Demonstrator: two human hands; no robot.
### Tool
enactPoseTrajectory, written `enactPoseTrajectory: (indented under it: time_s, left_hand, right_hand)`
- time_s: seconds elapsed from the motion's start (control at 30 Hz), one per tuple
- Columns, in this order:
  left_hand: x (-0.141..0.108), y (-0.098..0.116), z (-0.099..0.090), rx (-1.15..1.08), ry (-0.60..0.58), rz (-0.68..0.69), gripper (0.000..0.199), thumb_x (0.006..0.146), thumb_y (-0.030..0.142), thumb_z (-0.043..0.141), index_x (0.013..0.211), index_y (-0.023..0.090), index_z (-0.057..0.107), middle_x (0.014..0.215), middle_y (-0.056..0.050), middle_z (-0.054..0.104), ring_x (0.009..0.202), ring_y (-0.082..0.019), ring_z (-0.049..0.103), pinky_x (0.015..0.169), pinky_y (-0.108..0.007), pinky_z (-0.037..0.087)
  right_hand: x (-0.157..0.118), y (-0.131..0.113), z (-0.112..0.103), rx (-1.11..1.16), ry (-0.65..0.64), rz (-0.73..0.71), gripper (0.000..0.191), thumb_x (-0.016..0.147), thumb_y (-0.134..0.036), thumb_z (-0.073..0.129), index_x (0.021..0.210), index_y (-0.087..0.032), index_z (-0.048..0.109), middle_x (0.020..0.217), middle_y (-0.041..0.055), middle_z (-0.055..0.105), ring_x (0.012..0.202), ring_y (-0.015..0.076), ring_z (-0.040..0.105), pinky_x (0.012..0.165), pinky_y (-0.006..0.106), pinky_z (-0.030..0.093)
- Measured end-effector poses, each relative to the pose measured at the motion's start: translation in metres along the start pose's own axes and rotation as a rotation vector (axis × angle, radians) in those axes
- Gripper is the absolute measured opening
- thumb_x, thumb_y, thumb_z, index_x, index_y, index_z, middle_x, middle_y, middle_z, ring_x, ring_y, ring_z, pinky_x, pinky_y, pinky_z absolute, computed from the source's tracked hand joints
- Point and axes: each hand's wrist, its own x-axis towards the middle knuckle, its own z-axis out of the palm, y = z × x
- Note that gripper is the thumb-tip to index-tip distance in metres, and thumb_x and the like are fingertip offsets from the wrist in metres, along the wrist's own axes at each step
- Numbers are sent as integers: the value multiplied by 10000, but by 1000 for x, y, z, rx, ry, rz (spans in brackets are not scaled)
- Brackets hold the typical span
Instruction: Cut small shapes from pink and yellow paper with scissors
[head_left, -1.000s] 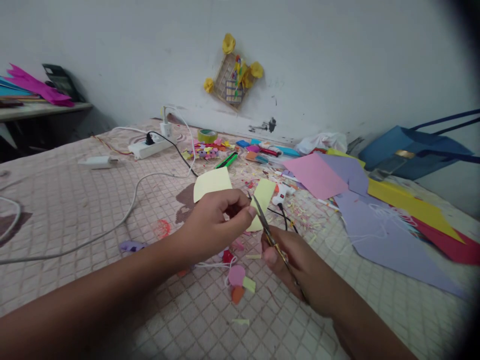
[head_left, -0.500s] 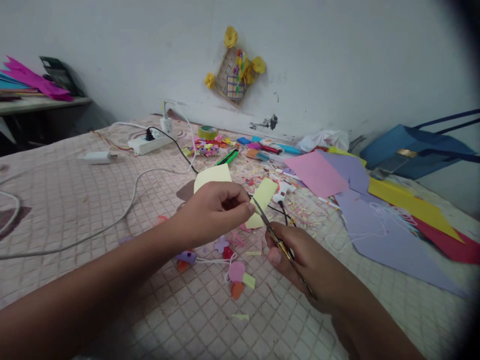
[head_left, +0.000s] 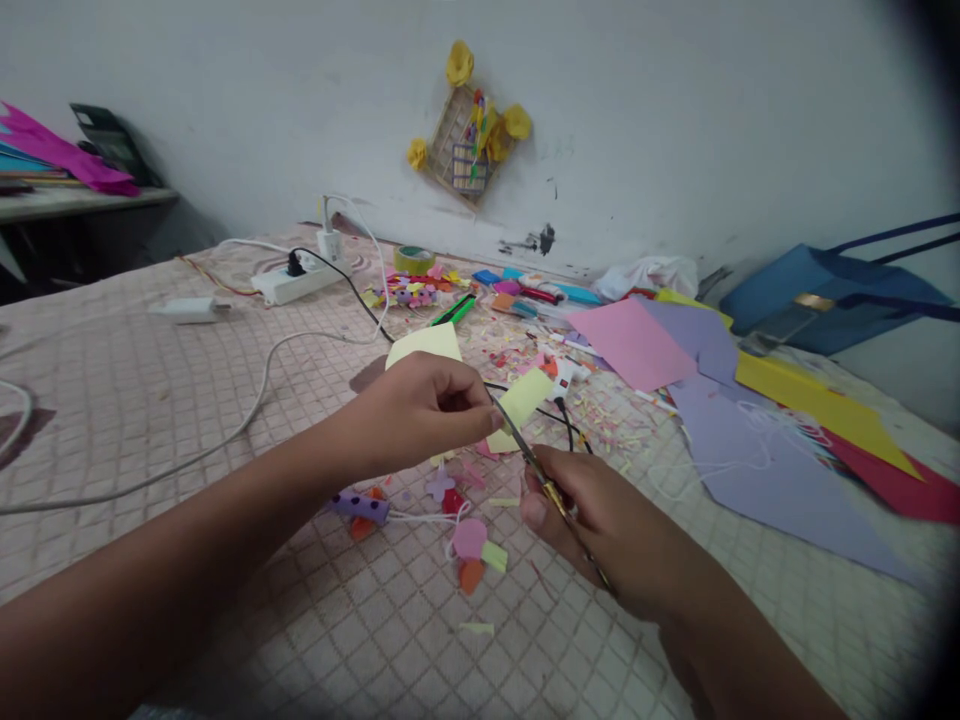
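My left hand (head_left: 427, 410) pinches a pale yellow paper strip (head_left: 527, 394) between thumb and fingers. Scissors (head_left: 551, 490) with gold-coloured parts are gripped in my right hand (head_left: 592, 515), their blades lying against the strip beside my left fingertips. Behind my left hand is a larger pale yellow sheet (head_left: 424, 345), partly hidden by it. Below the hands lie a purple dotted paper tube (head_left: 361, 506) with white string, a pink paper disc (head_left: 469, 539), an orange paper piece (head_left: 471, 575) and a small lilac flower cutout (head_left: 440, 485).
A white power strip (head_left: 300, 280) with cables stands at the back left. A green cutter (head_left: 454, 309), a tape roll (head_left: 414, 261) and a white glue gun (head_left: 566, 378) lie among paper scraps. Coloured sheets (head_left: 765, 470) and a blue bag (head_left: 825, 300) are at right.
The yellow strip has tilted and its far end sits slightly lower. The scissors and both hands have shifted a little left in view. More of the purple tube shows.
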Motion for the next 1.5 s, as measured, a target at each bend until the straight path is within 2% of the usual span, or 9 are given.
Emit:
enactPoseTrajectory:
  time_s: [0.13,0.4,0.73,1.0,1.27,1.5]
  left_hand:
    - [1,0,0,-30,1,-5,222,742,308,553,596,142,541,535,33,464,489,-68,393,431,-183,289]
    - [0,2,1,-189,-71,-36,207,764,320,551,652,146,540,606,20,518,554,-84,470,500,-201,368]
    - [0,-3,15,-214,-17,-60,194,749,306,553,644,146,520,573,37,489,512,-74,450,476,-196,365]
    - [-2,-6,18,-203,24,-112,194,762,318,536,663,151,530,600,20,533,541,-91,488,492,-209,379]
    - [-3,-5,21,-186,62,-103,207,761,308,525,623,157,500,564,30,505,518,-87,470,466,-200,350]
    - [-3,-2,20,-212,73,-101,175,741,270,531,613,158,492,549,41,486,506,-80,448,463,-201,341]
  right_hand:
    - [0,-1,0,17,5,4,369,842,-528,447,736,-179,506,649,15,527,577,143,461,525,252,329]
    - [1,-3,-1,62,39,25,367,852,-520,435,727,-181,501,659,21,536,589,151,468,536,257,355]
    - [1,-1,3,75,68,47,349,851,-503,451,712,-184,482,674,20,535,619,160,480,551,262,359]
    - [1,-1,5,73,61,70,338,856,-497,442,729,-187,489,694,25,543,632,165,488,556,264,366]
    - [2,1,5,64,76,50,305,866,-457,444,712,-198,493,628,15,518,623,178,489,561,274,381]
    - [1,3,6,46,63,66,348,870,-490,413,701,-196,487,633,15,519,615,173,493,561,275,381]
